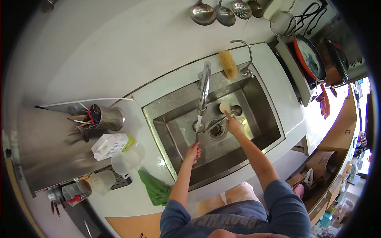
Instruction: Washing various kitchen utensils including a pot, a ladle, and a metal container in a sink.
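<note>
Over the left part of the stainless steel sink (259, 131), my left hand (193, 152) grips the handle of a metal ladle (198, 126), whose bowl lies under the faucet (204, 89). Water runs from the spout onto it. Right of the drain (216, 128), my right hand (233, 125) reaches down with a finger at a pale, rounded scrubber or sponge (224, 107). A second ladle (236, 110) rests on the sink floor, its handle slanting past my right hand's fingers towards the drain. Whether the right hand grips the pale thing is unclear.
Behind the sink are a tan loofah-like sponge (228, 64) and a small curved tap (248, 56). A green cloth (154, 187), a plastic jug (125, 162), a carton (105, 147) and a metal utensil holder (111, 117) stand or lie left. A red pan (309, 58) is at right.
</note>
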{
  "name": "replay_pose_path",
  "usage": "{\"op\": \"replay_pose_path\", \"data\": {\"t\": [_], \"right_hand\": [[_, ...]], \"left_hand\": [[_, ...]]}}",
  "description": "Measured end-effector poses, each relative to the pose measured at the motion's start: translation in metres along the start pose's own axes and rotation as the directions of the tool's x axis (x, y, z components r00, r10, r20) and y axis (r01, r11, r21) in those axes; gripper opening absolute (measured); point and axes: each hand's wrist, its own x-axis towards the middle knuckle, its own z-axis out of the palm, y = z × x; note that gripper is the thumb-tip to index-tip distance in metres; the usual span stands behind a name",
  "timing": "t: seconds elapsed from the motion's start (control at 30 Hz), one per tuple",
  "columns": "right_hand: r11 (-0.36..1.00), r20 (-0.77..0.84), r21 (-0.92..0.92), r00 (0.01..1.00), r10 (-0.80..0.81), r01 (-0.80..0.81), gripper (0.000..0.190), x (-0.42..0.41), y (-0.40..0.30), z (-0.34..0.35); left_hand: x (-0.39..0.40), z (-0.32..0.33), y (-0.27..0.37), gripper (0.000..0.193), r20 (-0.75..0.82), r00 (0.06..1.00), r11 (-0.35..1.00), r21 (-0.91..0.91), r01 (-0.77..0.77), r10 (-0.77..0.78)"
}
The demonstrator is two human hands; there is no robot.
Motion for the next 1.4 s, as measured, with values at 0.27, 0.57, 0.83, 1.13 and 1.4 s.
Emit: {"op": "replay_pose_path", "data": {"t": [0.27, 0.57, 0.83, 1.13, 1.4], "right_hand": [[0.795, 0.221, -0.262, 0.836, -0.502, 0.547, 0.062, -0.035, -0.043, 0.037], [0.903, 0.325, 0.122, 0.843, -0.429, 0.412, 0.058, -0.053, -0.034, 0.068], [0.781, 0.188, -0.246, 0.819, -0.542, 0.574, 0.031, -0.054, -0.058, 0.044], [0.962, 0.463, 0.237, 0.856, -0.231, 0.132, 0.025, -0.038, -0.063, 0.048], [0.769, 0.229, -0.347, 0.843, -0.486, 0.537, 0.041, -0.041, -0.035, 0.017]], "left_hand": [[0.02, 0.022, 0.0, 0.029, 0.104, 0.994, 0.999, -0.04, 0.036, -0.032], [0.008, 0.021, -0.025, 0.026, -0.086, 0.996, 0.996, -0.071, -0.045, 0.039], [-0.002, -0.008, -0.036, 0.023, -0.092, 0.996, 0.981, -0.195, -0.001, -0.018], [0.012, 0.006, -0.024, 0.022, 0.094, 0.979, 0.973, -0.124, 0.194, -0.183], [0.008, 0.003, -0.034, 0.021, -0.048, 0.998, 0.981, -0.19, 0.029, -0.039]]}}
